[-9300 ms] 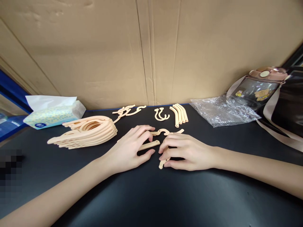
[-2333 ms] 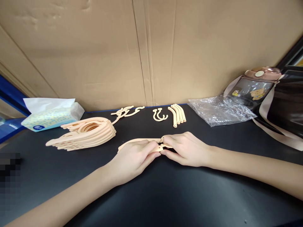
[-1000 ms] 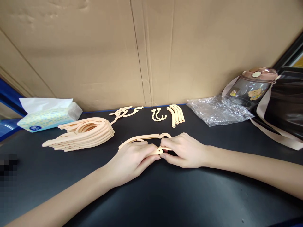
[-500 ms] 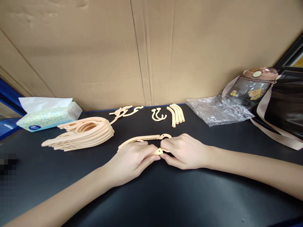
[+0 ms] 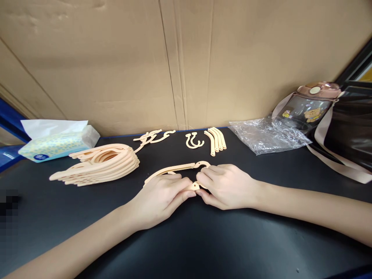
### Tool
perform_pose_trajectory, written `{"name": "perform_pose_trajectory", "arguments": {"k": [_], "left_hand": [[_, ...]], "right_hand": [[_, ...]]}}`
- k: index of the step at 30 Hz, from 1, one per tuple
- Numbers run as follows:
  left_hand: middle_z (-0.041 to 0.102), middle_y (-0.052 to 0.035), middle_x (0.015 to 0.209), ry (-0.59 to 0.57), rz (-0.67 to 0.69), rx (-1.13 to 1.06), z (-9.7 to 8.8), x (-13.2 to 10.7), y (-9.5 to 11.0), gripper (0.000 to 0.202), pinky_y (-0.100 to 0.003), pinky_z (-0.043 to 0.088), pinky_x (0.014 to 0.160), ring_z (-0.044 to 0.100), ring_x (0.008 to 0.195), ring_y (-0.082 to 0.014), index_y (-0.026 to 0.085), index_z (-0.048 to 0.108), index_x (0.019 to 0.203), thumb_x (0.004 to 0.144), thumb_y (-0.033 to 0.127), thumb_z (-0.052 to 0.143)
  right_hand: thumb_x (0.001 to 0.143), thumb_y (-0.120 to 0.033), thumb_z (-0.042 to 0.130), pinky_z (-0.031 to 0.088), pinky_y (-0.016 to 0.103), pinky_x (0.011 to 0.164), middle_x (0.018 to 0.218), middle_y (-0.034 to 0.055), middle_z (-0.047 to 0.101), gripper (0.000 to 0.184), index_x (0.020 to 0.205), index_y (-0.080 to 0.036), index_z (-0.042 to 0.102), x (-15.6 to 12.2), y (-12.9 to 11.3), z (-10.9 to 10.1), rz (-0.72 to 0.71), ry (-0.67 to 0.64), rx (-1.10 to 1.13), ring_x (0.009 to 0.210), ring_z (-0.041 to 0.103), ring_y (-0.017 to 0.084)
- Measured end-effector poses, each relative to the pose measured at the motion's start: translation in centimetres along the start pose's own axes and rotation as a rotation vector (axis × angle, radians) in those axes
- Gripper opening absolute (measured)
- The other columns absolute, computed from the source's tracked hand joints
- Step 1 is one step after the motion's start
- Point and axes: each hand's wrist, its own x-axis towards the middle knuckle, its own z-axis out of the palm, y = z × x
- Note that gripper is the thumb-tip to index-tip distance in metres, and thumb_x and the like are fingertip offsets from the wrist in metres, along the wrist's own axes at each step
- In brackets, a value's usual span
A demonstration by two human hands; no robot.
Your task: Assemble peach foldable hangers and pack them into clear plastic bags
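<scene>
Low over the black table, both hands grip one cream folding clothes hanger (image 5: 171, 168). My left hand (image 5: 161, 195) is closed around its near arm, thumb and forefinger pinching the end with a small hole. My right hand (image 5: 228, 186) has its fingers curled at the hook side, thumb close to that same holed end. The hook curves out above the right knuckles. Much of the hanger is hidden behind the fingers. A stack of similar cream hangers (image 5: 101, 166) lies to the left.
Loose cream hook pieces (image 5: 152, 136) lie at the back, with two more hooks (image 5: 194, 141) and several curved arm pieces (image 5: 215, 140) to their right. A tissue pack (image 5: 58, 143) is back left. Clear plastic bag (image 5: 267, 135), strapped bottle (image 5: 312, 108) and dark bag (image 5: 353, 124) are at right.
My right fingers have shifted slightly over the hook, covering a little more of its lower part. My left hand keeps its grip. The rest of the table is unchanged.
</scene>
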Motion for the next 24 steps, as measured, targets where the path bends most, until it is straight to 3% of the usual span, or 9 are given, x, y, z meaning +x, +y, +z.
{"name": "perform_pose_trajectory", "arguments": {"k": [24], "left_hand": [[0.049,0.0020,0.063,-0.013,0.020,-0.019,0.06,0.01,-0.13,0.037,-0.026,0.035,0.059,0.046,0.060,-0.0143,0.020,0.047,0.072,0.102,0.035,0.032]], "right_hand": [[0.096,-0.028,0.036,0.035,0.029,0.050,0.064,0.0008,0.058,0.028,0.074,-0.018,0.050,-0.13,-0.09,-0.07,-0.113,0.163,-0.155,0.056,0.056,0.015]]}}
